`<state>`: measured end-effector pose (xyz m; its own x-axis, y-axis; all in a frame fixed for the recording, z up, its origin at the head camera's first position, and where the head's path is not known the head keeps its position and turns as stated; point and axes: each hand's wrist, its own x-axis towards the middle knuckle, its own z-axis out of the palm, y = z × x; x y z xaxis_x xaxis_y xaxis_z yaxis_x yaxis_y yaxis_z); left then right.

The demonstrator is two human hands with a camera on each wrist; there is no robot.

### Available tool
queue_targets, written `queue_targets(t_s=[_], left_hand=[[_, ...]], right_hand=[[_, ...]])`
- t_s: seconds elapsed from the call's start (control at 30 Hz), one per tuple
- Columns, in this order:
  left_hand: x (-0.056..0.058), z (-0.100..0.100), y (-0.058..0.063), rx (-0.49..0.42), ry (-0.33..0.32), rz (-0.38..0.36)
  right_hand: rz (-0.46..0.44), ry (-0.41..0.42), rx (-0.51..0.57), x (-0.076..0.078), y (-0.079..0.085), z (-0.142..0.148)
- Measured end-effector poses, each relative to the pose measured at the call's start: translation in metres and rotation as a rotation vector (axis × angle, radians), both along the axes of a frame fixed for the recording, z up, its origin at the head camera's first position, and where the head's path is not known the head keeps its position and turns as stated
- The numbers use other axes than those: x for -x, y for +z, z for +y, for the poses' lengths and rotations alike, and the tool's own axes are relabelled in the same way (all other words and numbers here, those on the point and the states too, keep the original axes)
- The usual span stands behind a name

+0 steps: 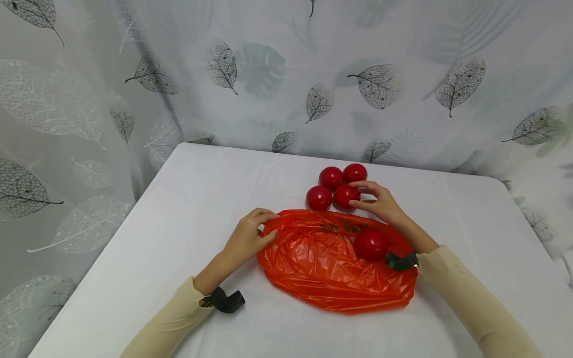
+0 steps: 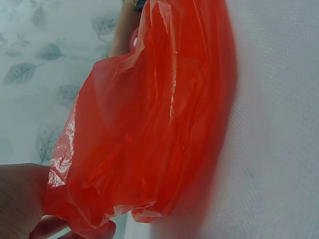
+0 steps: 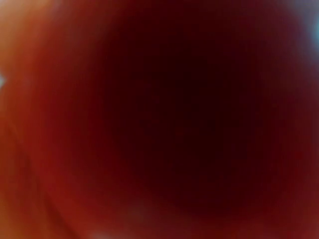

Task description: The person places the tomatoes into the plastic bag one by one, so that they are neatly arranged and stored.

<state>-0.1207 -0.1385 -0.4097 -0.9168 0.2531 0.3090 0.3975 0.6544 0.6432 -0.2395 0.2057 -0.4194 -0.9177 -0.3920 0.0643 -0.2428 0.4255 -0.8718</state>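
A crumpled orange-red plastic bag (image 1: pixel 309 263) with dark print lies across the white table. At the bag's left edge, my left hand (image 1: pixel 250 233) pinches the thin plastic; part of its fingers is behind the film in the left wrist view. Beyond the bag, my right hand (image 1: pixel 376 201) has thumb and fingers round the right side of a shiny red ball (image 1: pixel 345 197). Three more red balls (image 1: pixel 319 198) sit close against it. Another red ball (image 1: pixel 371 244) is at the bag's right part, below the right forearm; whether inside or on top, I cannot tell.
The white table (image 1: pixel 215 174) ends at a back edge just behind the balls. A leaf-patterned curtain (image 1: pixel 277 74) hangs behind and to the left. Dark wrist cameras (image 1: pixel 228 301) sit on both wrists. Blurred dark red fills the right wrist view.
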Motion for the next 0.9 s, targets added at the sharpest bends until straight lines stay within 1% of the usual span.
queue_targets(t_s=[0.2, 0.33, 0.5, 0.63, 0.7, 0.87, 0.9], left_hand=[[-0.002, -0.001, -0.003, 0.010, 0.004, -0.033], [-0.003, -0.001, -0.004, 0.009, -0.005, -0.036], [-0.001, 0.000, -0.003, 0.008, -0.002, -0.023], [0.000, 0.001, -0.002, 0.012, 0.001, -0.016], [0.001, 0.000, -0.003, 0.014, 0.000, -0.014], [0.002, 0.002, -0.004, 0.008, -0.008, -0.003], [0.002, 0.002, -0.004, 0.006, -0.011, -0.002]], right_hand=[[-0.019, -0.005, 0.030, -0.003, -0.008, -0.002], [-0.016, -0.004, 0.056, -0.004, -0.011, -0.003], [-0.005, -0.005, 0.086, -0.003, -0.009, -0.005], [0.021, -0.030, 0.070, 0.000, -0.006, -0.006], [0.017, -0.041, 0.063, -0.004, 0.003, -0.009], [-0.026, -0.058, 0.059, -0.004, 0.004, -0.009], [-0.025, -0.063, 0.055, -0.002, 0.000, -0.007]])
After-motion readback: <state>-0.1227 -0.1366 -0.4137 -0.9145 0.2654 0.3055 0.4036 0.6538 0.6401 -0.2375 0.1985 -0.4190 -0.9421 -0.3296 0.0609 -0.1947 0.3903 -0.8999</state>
